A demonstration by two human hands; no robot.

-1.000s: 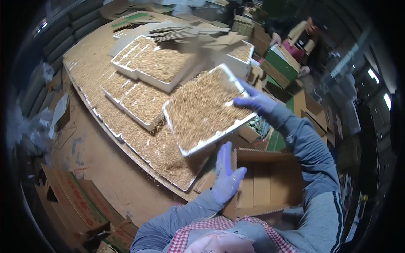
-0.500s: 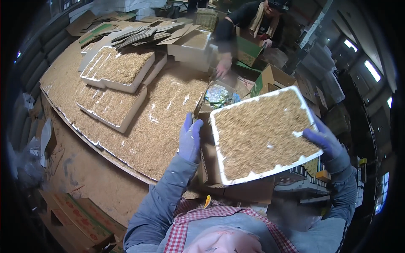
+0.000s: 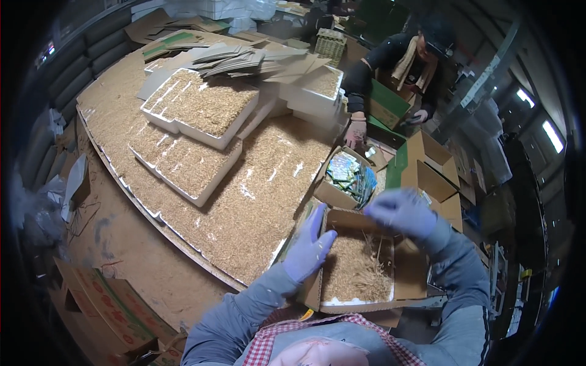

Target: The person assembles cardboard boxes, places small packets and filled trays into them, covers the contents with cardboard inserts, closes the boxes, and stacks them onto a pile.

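- The white tray (image 3: 351, 301), full of pale brown chaff-like filling, lay inside the open cardboard carton (image 3: 412, 274), its near rim close to the carton's near wall.
- A loose tuft of the filling (image 3: 371, 282) stood up in the tray's right half; a gentle, level touch seemed best there, to keep the stuff inside the rim.
- The left hand (image 3: 305, 251) was against the carton's left wall, fingers and thumb spread apart; steadying that wall upright looked the sound way to let the tray sit square.
- The right hand (image 3: 400, 213) was over the carton's far right corner, blurred; its fingers appeared bent, but whether they pinched anything could not be told. Clearance from the far wall seemed worth minding.
- Just beyond stood a smaller box (image 3: 332, 194) of colourful packets (image 3: 348, 174).
- To the left spread the bench (image 3: 183, 244), thick with the same filling, white rims showing through.
- On it, stacked trays (image 3: 235, 129) rose beside flat cardboard sheets (image 3: 244, 61).
- Printed cartons (image 3: 110, 299) lay at the lower left.
- Farther off, a co-worker (image 3: 381, 61) bent by a green carton (image 3: 389, 104), and bright lights (image 3: 552, 136) shone in the dim room.
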